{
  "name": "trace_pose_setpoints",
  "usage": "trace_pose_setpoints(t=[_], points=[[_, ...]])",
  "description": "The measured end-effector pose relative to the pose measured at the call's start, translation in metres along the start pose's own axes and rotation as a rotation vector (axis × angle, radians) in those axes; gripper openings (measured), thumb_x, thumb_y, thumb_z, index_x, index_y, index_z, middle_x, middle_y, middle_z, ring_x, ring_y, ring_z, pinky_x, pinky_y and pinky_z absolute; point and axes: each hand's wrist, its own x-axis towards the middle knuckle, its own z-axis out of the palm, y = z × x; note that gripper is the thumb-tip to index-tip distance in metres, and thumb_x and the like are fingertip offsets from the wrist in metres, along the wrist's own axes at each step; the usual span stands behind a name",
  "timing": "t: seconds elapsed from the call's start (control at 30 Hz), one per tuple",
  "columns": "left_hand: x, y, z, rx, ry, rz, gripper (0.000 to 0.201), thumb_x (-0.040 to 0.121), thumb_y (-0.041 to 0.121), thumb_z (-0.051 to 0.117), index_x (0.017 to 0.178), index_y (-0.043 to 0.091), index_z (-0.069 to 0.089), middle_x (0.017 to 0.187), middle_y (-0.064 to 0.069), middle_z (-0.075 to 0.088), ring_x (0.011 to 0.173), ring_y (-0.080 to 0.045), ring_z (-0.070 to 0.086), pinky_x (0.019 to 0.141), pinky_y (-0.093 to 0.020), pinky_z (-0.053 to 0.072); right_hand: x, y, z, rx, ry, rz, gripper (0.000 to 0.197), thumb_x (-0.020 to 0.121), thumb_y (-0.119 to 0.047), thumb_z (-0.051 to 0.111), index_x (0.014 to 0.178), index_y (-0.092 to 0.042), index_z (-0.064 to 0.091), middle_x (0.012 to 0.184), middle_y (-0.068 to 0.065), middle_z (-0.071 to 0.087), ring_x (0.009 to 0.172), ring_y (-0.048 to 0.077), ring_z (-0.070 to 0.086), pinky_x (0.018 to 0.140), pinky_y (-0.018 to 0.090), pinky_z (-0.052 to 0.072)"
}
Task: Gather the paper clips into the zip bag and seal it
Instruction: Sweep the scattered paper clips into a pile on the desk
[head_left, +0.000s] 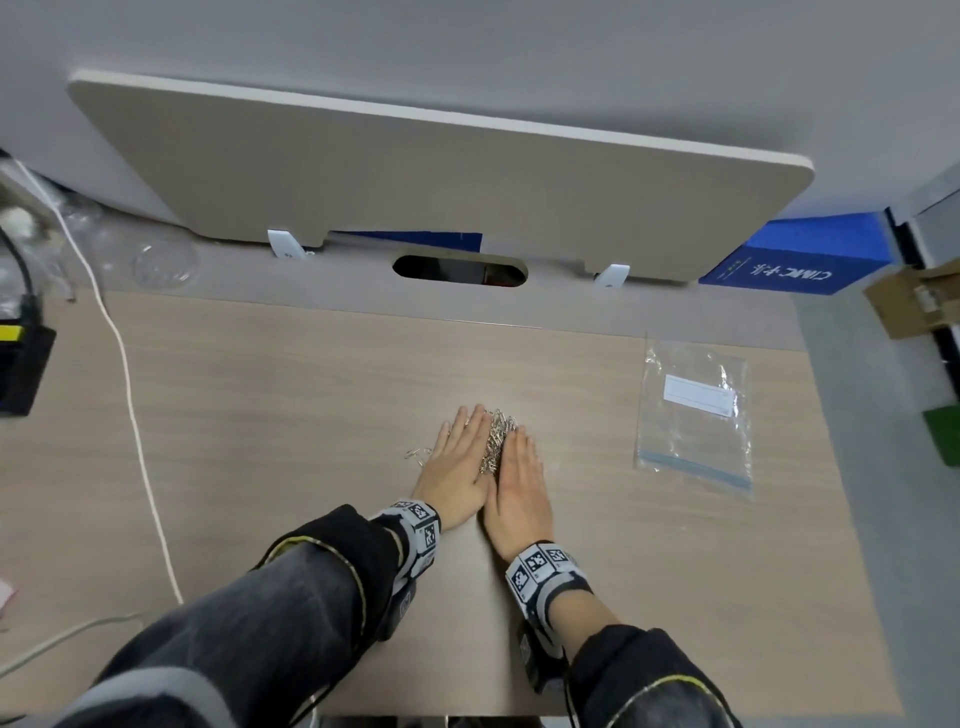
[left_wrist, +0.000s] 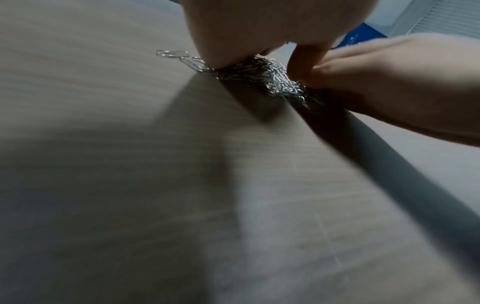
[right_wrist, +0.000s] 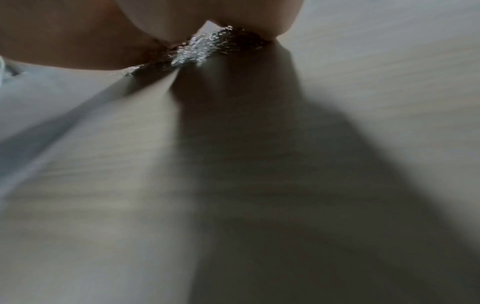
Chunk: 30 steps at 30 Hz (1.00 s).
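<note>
A heap of silver paper clips (head_left: 497, 439) lies mid-table, squeezed between my two hands. My left hand (head_left: 457, 465) stands on its edge with straight fingers against the heap's left side. Against the right side my right hand (head_left: 519, 480) presses the same way. A few stray clips (head_left: 418, 453) lie outside, left of the left hand. In the left wrist view the pile of clips (left_wrist: 262, 76) sits between the left palm (left_wrist: 259, 24) and the right hand (left_wrist: 389, 82). The right wrist view shows the clips (right_wrist: 207, 48) blurred. The clear zip bag (head_left: 696, 418) with a blue seal strip lies flat to the right, apart from both hands.
A beige divider panel (head_left: 415, 171) stands along the table's back edge. A white cable (head_left: 130, 395) runs down the left side beside a black device (head_left: 21, 364). A blue box (head_left: 789, 260) and cardboard boxes (head_left: 904, 306) sit at the back right.
</note>
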Motion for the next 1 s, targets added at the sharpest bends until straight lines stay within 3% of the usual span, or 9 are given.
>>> trace_pose_setpoints(t=[0.17, 0.3, 0.4, 0.57, 0.7, 0.87, 1.0], points=[[-0.009, -0.013, -0.006, -0.004, 0.119, -0.006, 0.079, 0.081, 0.022, 0.035, 0.152, 0.016, 0.0, 0.158, 0.006, -0.011, 0.145, -0.013, -0.018, 0.122, -0.04, -0.004, 0.004, 0.003, -0.01, 0.073, 0.076, 0.031, 0.065, 0.099, -0.039, 0.026, 0.153, -0.007, 0.005, 0.162, 0.008, 0.0, 0.15, 0.02, -0.004, 0.122, 0.03, -0.002], [-0.015, -0.023, -0.007, 0.013, 0.226, -0.172, 0.082, 0.078, 0.025, 0.033, 0.152, 0.014, -0.001, 0.158, 0.003, -0.013, 0.147, -0.02, -0.018, 0.12, -0.041, -0.011, 0.026, 0.013, -0.022, 0.025, 0.034, 0.039, 0.066, 0.101, -0.04, 0.029, 0.152, -0.006, 0.005, 0.162, 0.011, -0.001, 0.15, 0.023, -0.003, 0.122, 0.031, -0.001], [-0.023, -0.024, 0.002, -0.045, 0.187, -0.234, 0.082, 0.078, 0.025, 0.03, 0.151, 0.01, -0.004, 0.159, -0.004, -0.014, 0.146, -0.022, -0.019, 0.12, -0.039, -0.011, 0.045, 0.007, -0.024, -0.021, -0.041, -0.03, 0.067, 0.101, -0.041, 0.028, 0.153, -0.007, 0.004, 0.162, 0.01, -0.001, 0.15, 0.023, -0.003, 0.122, 0.033, -0.001], [-0.027, -0.009, 0.011, -0.076, 0.061, -0.052, 0.081, 0.078, 0.021, 0.028, 0.151, 0.01, -0.005, 0.159, -0.003, -0.014, 0.146, -0.018, -0.018, 0.121, -0.034, -0.009, 0.037, -0.005, -0.015, -0.079, -0.138, -0.179, 0.061, 0.102, -0.036, 0.026, 0.153, -0.01, 0.006, 0.163, 0.007, -0.001, 0.15, 0.021, -0.004, 0.119, 0.03, -0.004], [-0.024, -0.004, 0.0, -0.141, 0.043, -0.055, 0.08, 0.08, 0.019, 0.034, 0.151, 0.009, -0.002, 0.16, -0.005, -0.009, 0.148, -0.019, -0.013, 0.121, -0.032, -0.007, 0.022, 0.004, -0.025, -0.036, -0.066, -0.21, 0.057, 0.101, -0.029, 0.03, 0.153, -0.011, 0.012, 0.163, 0.005, 0.009, 0.151, 0.018, 0.003, 0.119, 0.026, 0.0], [-0.018, 0.005, -0.014, -0.084, 0.052, -0.08, 0.079, 0.084, 0.016, 0.046, 0.152, 0.011, 0.005, 0.161, -0.006, -0.005, 0.149, -0.023, -0.008, 0.123, -0.037, 0.002, 0.007, 0.037, -0.055, -0.079, 0.049, -0.073, 0.06, 0.092, -0.019, 0.044, 0.149, -0.009, 0.026, 0.16, 0.01, 0.021, 0.149, 0.028, 0.016, 0.123, 0.036, 0.011], [-0.009, 0.027, -0.027, -0.045, 0.059, -0.065, 0.068, 0.083, 0.01, 0.048, 0.148, 0.01, 0.028, 0.161, -0.009, 0.006, 0.149, -0.029, 0.005, 0.122, -0.034, 0.009, -0.006, 0.083, -0.087, -0.213, 0.092, 0.146, 0.066, 0.087, -0.017, 0.05, 0.148, -0.007, 0.026, 0.158, 0.013, 0.022, 0.146, 0.033, 0.02, 0.12, 0.043, 0.019]])
